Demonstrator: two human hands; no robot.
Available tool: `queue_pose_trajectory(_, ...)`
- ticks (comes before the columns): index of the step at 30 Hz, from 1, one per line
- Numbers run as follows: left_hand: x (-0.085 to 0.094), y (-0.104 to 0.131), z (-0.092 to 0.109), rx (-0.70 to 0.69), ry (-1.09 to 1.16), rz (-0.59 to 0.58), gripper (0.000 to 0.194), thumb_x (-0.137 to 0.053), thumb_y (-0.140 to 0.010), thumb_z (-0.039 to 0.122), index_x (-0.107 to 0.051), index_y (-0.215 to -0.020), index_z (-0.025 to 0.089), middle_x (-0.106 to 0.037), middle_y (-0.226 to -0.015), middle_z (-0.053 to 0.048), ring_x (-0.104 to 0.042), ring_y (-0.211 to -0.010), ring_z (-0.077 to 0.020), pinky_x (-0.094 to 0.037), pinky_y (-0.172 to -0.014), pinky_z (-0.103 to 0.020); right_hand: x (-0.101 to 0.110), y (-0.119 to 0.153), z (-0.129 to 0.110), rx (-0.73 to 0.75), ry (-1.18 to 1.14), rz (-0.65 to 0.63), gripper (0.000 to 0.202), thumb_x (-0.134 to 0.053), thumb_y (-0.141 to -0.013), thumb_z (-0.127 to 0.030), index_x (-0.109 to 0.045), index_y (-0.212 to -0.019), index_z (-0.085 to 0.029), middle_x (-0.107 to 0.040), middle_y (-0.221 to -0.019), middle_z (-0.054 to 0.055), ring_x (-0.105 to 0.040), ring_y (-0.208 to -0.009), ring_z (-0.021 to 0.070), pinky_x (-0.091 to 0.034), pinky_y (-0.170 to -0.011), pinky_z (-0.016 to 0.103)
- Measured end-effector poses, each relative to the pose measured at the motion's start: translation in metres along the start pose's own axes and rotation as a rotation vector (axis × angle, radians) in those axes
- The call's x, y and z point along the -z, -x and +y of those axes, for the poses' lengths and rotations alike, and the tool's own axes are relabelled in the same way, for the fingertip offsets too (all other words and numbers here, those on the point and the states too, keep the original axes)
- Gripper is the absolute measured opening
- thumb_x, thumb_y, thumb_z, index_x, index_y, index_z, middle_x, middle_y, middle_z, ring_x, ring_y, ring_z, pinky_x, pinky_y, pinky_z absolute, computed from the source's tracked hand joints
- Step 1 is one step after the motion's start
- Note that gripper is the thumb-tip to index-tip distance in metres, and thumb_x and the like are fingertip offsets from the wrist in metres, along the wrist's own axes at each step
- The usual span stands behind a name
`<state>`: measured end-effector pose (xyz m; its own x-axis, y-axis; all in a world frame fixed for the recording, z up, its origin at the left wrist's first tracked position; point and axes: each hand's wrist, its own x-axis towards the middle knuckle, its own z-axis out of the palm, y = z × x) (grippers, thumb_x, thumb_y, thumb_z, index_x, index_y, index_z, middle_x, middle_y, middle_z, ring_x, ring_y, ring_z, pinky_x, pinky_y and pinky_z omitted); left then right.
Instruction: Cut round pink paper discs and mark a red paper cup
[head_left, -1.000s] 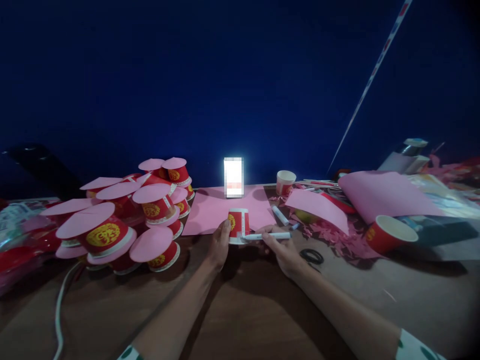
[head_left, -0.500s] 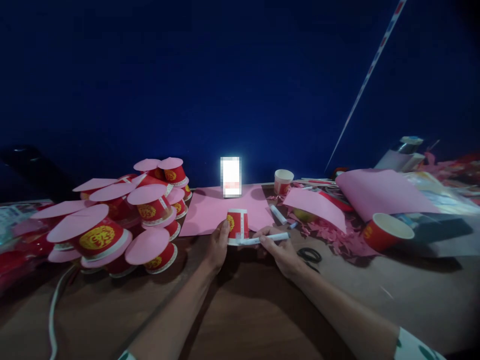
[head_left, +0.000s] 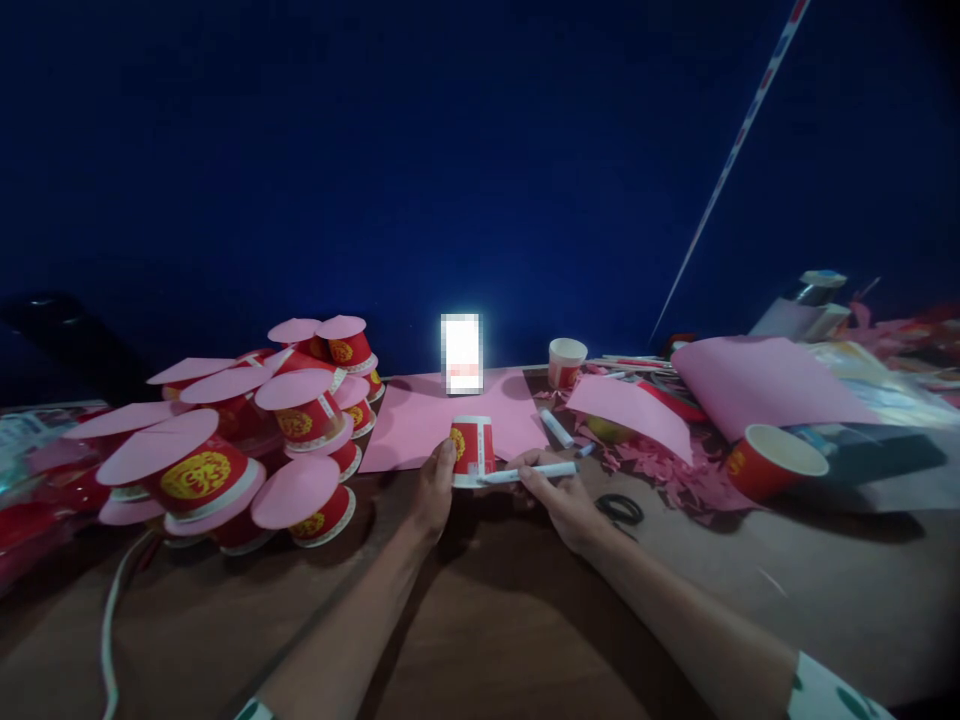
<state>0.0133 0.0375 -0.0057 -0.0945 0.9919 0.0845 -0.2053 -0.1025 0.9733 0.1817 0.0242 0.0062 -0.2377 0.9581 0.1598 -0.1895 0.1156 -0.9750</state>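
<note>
My left hand [head_left: 435,492] is closed on the left side of a red paper cup [head_left: 475,443] with a gold emblem and a white printed strip. The cup is upside down, its white rim lowest. In my right hand [head_left: 559,497] is a white glue-stick-like pen or marker [head_left: 553,470], gripped between thumb and fingers. Its tip points left at the cup's rim; whether it touches cannot be made out. Behind the cup lies a flat sheet of pink paper [head_left: 390,440].
Several red cups with pink paper discs on top [head_left: 296,405] are stacked at left. A bright phone-like screen [head_left: 462,352] stands behind the sheet. At right are a red cup on its side [head_left: 765,475], pink paper scraps [head_left: 675,482], a black cord loop [head_left: 621,510] and a capless-looking white tube [head_left: 556,428].
The cup has turned slightly in my left hand, its white strip shifting left. The pen's tip has moved a little to the right along the rim.
</note>
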Motion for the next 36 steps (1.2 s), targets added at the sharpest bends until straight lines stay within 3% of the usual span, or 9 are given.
queue_pose_trajectory(12,0.0012,-0.0012,-0.0017,-0.019,-0.03,0.006,0.041,-0.043,-0.08,0.05,-0.061,-0.092,0.014,-0.065,-0.08,-0.004,-0.058,-0.069,-0.0163,-0.043,-0.061,-0.027,-0.0014,-0.0012,0.0018,0.049,-0.043,0.106,0.02,-0.059,-0.077,-0.037,-0.063,-0.083,-0.018,-0.056,-0.062,-0.001,-0.045,-0.05,0.0083,-0.035,-0.043,0.019)
queue_pose_trajectory(27,-0.0009,0.001,0.0031,-0.034,-0.072,-0.018,0.037,-0.042,-0.081,0.049,-0.058,-0.079,0.016,-0.063,-0.072,-0.002,-0.056,-0.064,-0.0154,-0.042,-0.058,-0.026,-0.0024,-0.0004,0.0012,0.042,0.047,0.063,0.024,-0.057,-0.078,-0.038,-0.063,-0.086,-0.016,-0.06,-0.064,0.001,-0.049,-0.055,0.0108,-0.038,-0.046,0.02)
queue_pose_trajectory(36,0.0001,0.0007,0.002,-0.033,-0.066,-0.013,0.037,-0.041,-0.082,0.048,-0.059,-0.084,0.016,-0.064,-0.076,-0.002,-0.056,-0.065,-0.0143,-0.043,-0.061,-0.026,-0.0024,-0.0012,0.0015,0.043,-0.005,0.075,0.025,-0.058,-0.077,-0.04,-0.063,-0.086,-0.017,-0.06,-0.065,0.001,-0.05,-0.054,0.0107,-0.038,-0.045,0.02)
